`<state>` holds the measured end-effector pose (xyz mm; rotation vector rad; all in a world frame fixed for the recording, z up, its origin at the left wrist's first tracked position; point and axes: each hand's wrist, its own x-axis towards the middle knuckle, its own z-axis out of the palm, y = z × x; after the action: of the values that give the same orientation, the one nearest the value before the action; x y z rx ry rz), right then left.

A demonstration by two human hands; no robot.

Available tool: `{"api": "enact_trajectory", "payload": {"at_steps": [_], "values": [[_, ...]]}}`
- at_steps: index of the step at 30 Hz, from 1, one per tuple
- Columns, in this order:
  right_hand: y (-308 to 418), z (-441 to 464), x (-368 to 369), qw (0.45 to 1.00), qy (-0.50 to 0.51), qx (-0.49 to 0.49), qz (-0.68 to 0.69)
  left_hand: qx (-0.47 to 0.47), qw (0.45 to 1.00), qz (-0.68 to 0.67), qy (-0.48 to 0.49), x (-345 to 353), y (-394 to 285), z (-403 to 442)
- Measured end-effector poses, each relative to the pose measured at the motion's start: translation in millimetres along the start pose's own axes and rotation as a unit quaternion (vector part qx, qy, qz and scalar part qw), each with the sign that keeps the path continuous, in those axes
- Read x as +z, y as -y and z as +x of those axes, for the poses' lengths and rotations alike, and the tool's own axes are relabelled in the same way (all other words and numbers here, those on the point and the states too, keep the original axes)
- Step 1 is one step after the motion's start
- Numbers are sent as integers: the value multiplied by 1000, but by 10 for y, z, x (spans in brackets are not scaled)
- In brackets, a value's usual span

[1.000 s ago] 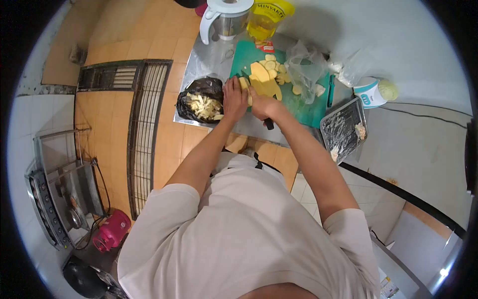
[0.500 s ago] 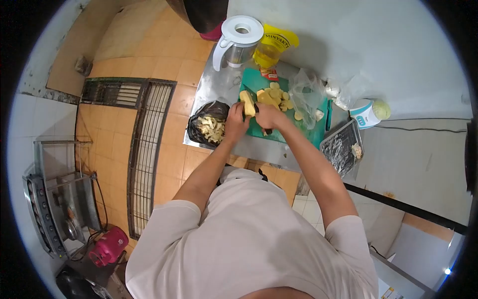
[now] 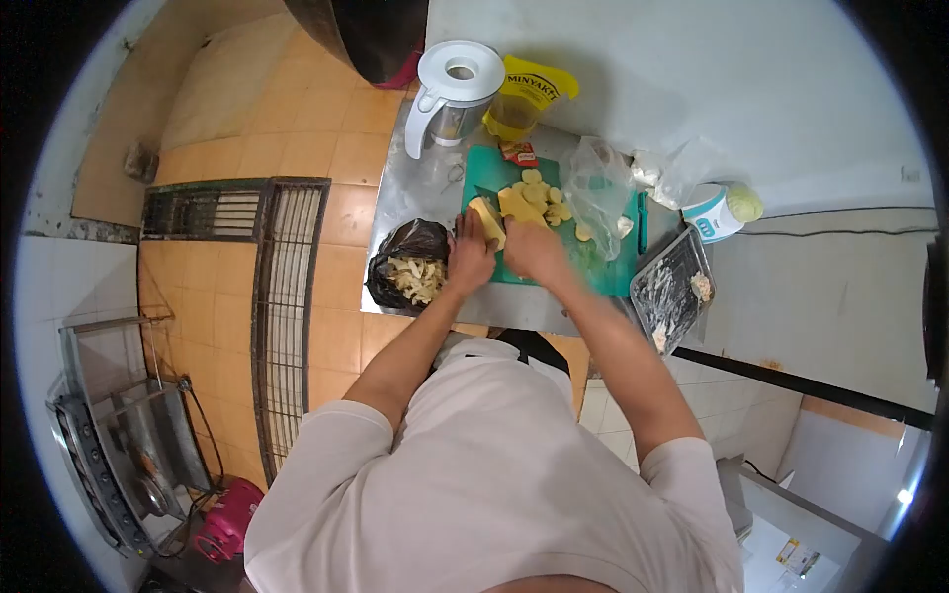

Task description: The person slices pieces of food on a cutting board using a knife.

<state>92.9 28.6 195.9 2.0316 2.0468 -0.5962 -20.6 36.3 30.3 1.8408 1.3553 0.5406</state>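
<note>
On the green cutting board [image 3: 615,269] lies a long peeled potato [image 3: 485,221]. My left hand [image 3: 472,259] presses its fingers along the potato's left side, near the board's edge. Just right of it, my right hand [image 3: 534,253] is closed round a knife [image 3: 482,192]; only a dark bit of blade shows beyond the potato, and the handle is hidden in the hand. Another large peeled potato piece [image 3: 518,205] and a pile of potato slices [image 3: 537,188] sit beyond my right hand. A black plastic bag [image 3: 420,235] holding pale peelings [image 3: 415,280] stands left of my left hand.
Behind the board are a white-lidded jug [image 3: 461,74], a yellow oil pouch [image 3: 534,94] and a small red packet [image 3: 518,153]. A clear plastic bag [image 3: 598,188] lies across the board's right part. Further right are a film-lined tray [image 3: 662,296] and a white-and-blue scale [image 3: 711,212].
The potato now lies lower against the board, and my left fingers have stretched along its side. My right hand has turned over the knife, hiding the handle. The whole view has shifted slightly.
</note>
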Motion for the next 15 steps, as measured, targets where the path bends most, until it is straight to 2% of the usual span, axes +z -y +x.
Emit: {"api": "enact_trajectory", "payload": {"at_steps": [2, 5, 6, 9, 10, 13, 15], "values": [[-95, 222, -138, 998, 32, -33, -37, -13, 1000, 28, 1, 134, 28, 4], [-57, 498, -523, 973, 195, -30, -121, -20, 999, 28, -1, 163, 30, 27], [38, 427, -750, 973, 211, -17, -92, -23, 1000, 21, -1, 151, 20, 9], [-229, 848, -548, 962, 233, -71, -125, -31, 999, 25, 0, 114, -43, 1], [-4, 644, -886, 950, 279, -41, -132, -29, 999, 22, -6, 107, -33, -25], [6, 724, -953, 914, 325, -123, -209, -18, 1000, 14, -8, 92, -99, -38], [-16, 748, -972, 906, 335, -150, -209, -14, 1000, 18, 6, 45, -108, -59]]}}
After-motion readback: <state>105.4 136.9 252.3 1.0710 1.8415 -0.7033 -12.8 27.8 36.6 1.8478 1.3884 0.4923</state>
